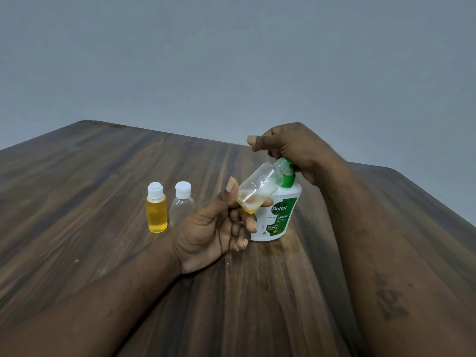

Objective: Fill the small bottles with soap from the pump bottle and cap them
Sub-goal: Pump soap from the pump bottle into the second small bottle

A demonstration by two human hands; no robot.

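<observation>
Left hand [211, 228]: held the open bottle [260, 186], thumb and fingers pinching its base; the other fingers curled loosely beneath.
Open bottle: uncapped, clear, tilted with its neck up and to the right, mouth right at the spout of the pump head [288, 176]; a little yellow soap pooled at its lower end.
Right hand [296, 148]: sat on top of the pump head, fingers curled down round it, thumb sticking out to the left.
Pump bottle [278, 217]: white with a green label, upright on the table [103, 176], just behind the left hand's fingers.
Full bottle [156, 212]: capped in white, filled with yellow soap, upright to the left of the left hand.
Clear bottle [181, 204]: capped in white, looked empty, just beside the full bottle on its right, partly hidden by the left hand.
Table: dark wood grain, both forearms reaching over it.
</observation>
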